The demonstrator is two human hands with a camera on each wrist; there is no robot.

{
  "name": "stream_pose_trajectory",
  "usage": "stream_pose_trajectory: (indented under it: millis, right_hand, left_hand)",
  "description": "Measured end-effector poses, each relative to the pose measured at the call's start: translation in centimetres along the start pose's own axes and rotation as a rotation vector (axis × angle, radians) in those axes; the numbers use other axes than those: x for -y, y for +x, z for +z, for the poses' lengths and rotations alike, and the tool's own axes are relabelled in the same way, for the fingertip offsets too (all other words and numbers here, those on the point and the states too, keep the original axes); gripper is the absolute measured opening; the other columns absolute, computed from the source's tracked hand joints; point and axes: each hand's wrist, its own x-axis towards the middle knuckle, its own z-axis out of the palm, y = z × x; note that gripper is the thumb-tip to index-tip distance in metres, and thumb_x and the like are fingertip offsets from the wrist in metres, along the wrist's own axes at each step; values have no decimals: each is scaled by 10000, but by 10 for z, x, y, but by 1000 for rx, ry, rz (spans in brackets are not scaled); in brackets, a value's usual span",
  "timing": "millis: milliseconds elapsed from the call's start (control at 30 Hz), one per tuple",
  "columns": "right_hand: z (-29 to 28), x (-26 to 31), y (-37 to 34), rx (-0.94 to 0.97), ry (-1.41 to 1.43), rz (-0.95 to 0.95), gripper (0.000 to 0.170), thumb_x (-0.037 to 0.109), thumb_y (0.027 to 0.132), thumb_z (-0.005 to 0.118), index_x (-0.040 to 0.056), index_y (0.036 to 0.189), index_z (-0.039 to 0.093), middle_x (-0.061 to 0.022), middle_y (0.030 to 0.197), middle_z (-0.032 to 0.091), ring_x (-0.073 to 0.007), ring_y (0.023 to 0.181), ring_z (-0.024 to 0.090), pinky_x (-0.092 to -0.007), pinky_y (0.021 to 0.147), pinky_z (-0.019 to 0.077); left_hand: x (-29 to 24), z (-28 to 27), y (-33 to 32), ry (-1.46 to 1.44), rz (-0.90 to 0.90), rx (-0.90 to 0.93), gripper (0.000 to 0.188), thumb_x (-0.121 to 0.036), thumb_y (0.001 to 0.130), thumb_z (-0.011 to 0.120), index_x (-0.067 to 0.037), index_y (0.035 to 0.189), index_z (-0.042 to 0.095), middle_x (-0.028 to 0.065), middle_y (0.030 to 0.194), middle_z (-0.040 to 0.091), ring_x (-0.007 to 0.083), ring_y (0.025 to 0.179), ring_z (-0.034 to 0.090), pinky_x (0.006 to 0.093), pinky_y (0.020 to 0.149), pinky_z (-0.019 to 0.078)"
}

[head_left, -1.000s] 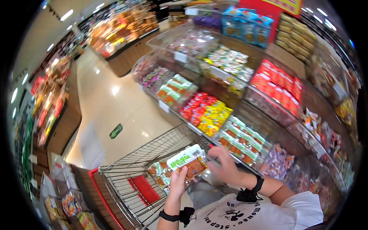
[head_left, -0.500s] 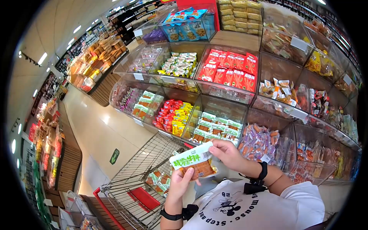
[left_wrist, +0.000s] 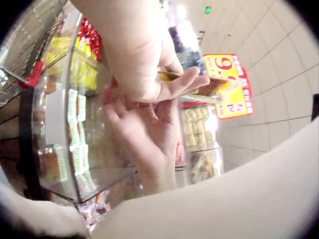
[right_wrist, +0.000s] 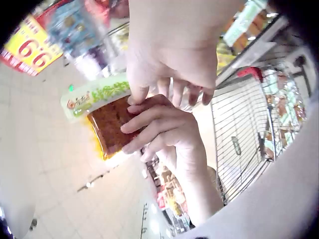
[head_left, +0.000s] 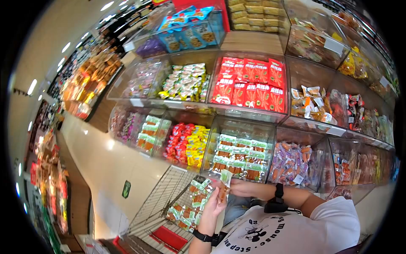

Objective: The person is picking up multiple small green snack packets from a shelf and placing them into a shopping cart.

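Note:
A flat snack package (head_left: pixel 225 183), with a green-and-white top band and brown contents, is turned nearly edge-on above the cart's side. My left hand (head_left: pixel 215 204) grips it; in the right wrist view, the left fingers (right_wrist: pixel 162 127) lie across the brown part of the package (right_wrist: pixel 110 124). My right hand (head_left: pixel 245 189) meets it from the other side, and its thumb lies at the package's edge beside the left fingertips in the right wrist view. The hands overlap in the left wrist view, partly hiding the package (left_wrist: pixel 212 90).
Below the hands stands a wire shopping cart (head_left: pixel 157 202) with several similar packages (head_left: pixel 186 215) inside. Clear bins hold red packets (head_left: pixel 249 82), matching green-and-white packages (head_left: pixel 239 156) and purple-wrapped snacks (head_left: pixel 289 163). Another display (head_left: pixel 91 82) stands across the aisle at the left.
The right hand came in from beside the package and took its corner. Since then the package has turned from face-up to nearly edge-on, and the head view has swung toward the bins.

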Motion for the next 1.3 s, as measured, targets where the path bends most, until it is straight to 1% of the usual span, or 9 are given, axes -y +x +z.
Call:
stream_pose_trajectory:
  millis: [133, 233, 367, 433, 533, 767, 967, 1200, 1300]
  right_hand:
    - [-63, -14, 21, -299, -77, -53, 168, 138, 786, 487, 36, 919, 498, -19, 840, 512, -114, 782, 468, -254, 706, 380]
    - [-107, -6, 43, -643, 35, -168, 103, 128, 791, 475, 50, 858, 492, -8, 752, 513, -101, 665, 492, -229, 592, 408]
    - [-181, -10, 87, -1069, -141, -225, 116, 162, 768, 521, 64, 816, 483, -1, 706, 488, -86, 592, 456, -226, 514, 387]
    - [-198, -10, 106, -1100, -154, -220, 107, 152, 759, 531, 60, 787, 485, -1, 680, 485, -84, 574, 446, -225, 494, 377]
    - [-222, -19, 138, -1232, -167, -130, 89, 121, 745, 542, 42, 738, 502, -7, 617, 474, -87, 569, 433, -243, 471, 358]
    - [-223, -15, 163, -1392, -788, -56, 124, 128, 668, 573, 14, 657, 526, -117, 605, 534, -233, 550, 498, -326, 531, 402]
    - [-226, -8, 172, -1450, -922, 250, 142, 137, 659, 564, 23, 712, 498, -154, 667, 511, -329, 624, 492, -385, 547, 391]
    - [-200, 8, 163, -824, -1777, 48, 203, 138, 672, 492, 37, 848, 483, -148, 885, 461, -312, 834, 448, -380, 676, 392]
    - [-199, -7, 157, -867, -1989, -173, 299, 149, 654, 501, 53, 937, 484, -148, 967, 458, -298, 851, 464, -390, 693, 395]
  left_hand:
    - [-23, -47, 70, -218, -276, 222, 241, -224, 814, 424, -40, 963, 467, 101, 890, 537, 106, 621, 528, 167, 450, 410]
    - [-48, -24, 112, 146, -275, -424, 189, -182, 807, 419, -10, 876, 453, 91, 774, 517, 175, 677, 530, 203, 561, 460]
    - [-76, -68, 160, 372, -149, -547, 268, -169, 784, 435, -19, 1005, 413, 102, 890, 495, 200, 812, 504, 334, 710, 450]
    - [-82, -61, 182, 846, -24, -633, 279, -117, 755, 449, -51, 1024, 417, 96, 929, 487, 216, 846, 485, 361, 717, 420]
    - [-97, -73, 210, 2017, 223, -133, 470, -129, 726, 463, -1, 1150, 308, 163, 1140, 372, 294, 1012, 394, 375, 825, 331]
    - [-83, -98, 247, 2704, -74, -315, 685, -192, 707, 529, -36, 1240, 128, 130, 1274, 182, 285, 1144, 241, 372, 861, 320]
    - [-85, -125, 253, 2645, -343, -249, 658, -199, 712, 525, -76, 1241, 153, 91, 1302, 109, 285, 1148, 232, 371, 880, 307]
    - [-80, -125, 250, 2592, -270, -294, 500, -206, 766, 418, -88, 1218, 239, 110, 1272, 204, 291, 1126, 267, 395, 902, 259]
    - [-80, -124, 248, 2561, -213, -312, 497, -197, 751, 440, -95, 1204, 263, 119, 1265, 214, 307, 1100, 294, 401, 858, 314]
